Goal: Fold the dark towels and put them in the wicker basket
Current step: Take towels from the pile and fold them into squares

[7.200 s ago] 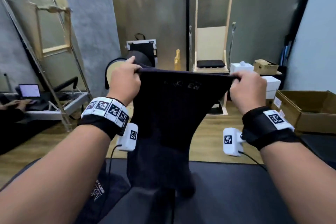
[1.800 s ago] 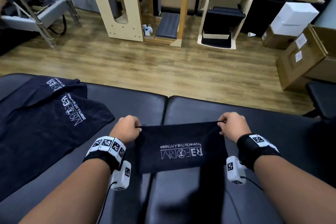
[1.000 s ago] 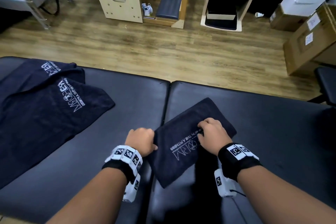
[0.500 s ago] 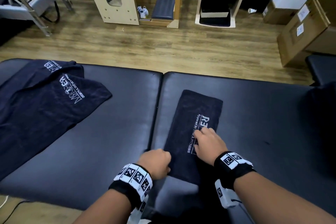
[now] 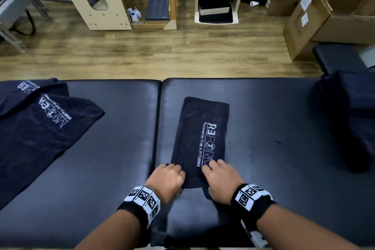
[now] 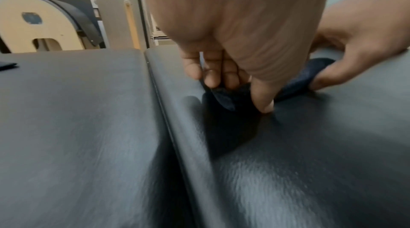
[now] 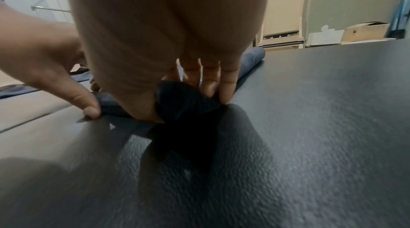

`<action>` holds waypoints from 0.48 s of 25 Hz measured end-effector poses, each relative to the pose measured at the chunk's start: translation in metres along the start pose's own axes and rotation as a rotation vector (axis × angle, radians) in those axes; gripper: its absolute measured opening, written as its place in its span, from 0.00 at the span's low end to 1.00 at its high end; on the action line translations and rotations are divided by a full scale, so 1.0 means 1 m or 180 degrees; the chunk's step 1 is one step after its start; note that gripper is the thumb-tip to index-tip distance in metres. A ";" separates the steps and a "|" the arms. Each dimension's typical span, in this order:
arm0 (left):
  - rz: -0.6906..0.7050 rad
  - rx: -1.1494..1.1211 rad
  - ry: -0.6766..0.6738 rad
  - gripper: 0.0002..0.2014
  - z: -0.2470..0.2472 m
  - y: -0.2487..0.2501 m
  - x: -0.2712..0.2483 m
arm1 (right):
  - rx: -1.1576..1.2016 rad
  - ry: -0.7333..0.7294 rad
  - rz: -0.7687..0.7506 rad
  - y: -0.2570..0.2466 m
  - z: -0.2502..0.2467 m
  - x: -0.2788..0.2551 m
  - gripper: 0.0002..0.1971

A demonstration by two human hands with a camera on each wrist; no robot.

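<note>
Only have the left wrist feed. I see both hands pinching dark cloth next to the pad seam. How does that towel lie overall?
Observer: In the head view the folded towel is a long narrow strip on the right pad, running away from the person, logo up.
Operator: Where are the hands on it?
Observer: Left hand grips the near left corner and right hand the near right corner.
Operator: More towels to do?
Observer: Yes. Unfolded towels lie spread and overlapping on the left pad, with two logos showing. No wicker basket is in any view.
</note>
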State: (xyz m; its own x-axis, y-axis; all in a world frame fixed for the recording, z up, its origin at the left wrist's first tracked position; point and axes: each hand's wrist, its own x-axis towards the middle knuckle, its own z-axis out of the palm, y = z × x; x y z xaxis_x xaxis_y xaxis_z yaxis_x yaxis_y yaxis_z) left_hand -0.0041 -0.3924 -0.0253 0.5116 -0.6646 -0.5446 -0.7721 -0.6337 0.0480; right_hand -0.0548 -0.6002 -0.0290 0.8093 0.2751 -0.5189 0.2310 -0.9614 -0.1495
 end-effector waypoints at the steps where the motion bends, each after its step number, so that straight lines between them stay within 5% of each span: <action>1: 0.0022 0.0034 0.0105 0.18 -0.003 -0.001 0.003 | 0.0081 0.0040 0.0037 0.000 -0.004 0.001 0.21; 5: -0.0007 -0.0152 0.0675 0.13 -0.043 -0.017 0.016 | 0.0595 0.0331 0.0204 0.011 -0.031 0.001 0.18; 12: -0.0662 -0.1393 0.0612 0.13 -0.120 -0.074 0.063 | 0.1178 0.1158 0.0790 0.059 -0.092 0.031 0.14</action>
State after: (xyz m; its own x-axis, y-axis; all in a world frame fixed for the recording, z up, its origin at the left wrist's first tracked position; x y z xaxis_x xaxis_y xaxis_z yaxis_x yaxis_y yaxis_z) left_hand 0.1301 -0.4347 0.0374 0.7292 -0.5418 -0.4181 -0.4381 -0.8389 0.3230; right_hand 0.0335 -0.6487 0.0233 0.9640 -0.0397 -0.2630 -0.1409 -0.9147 -0.3787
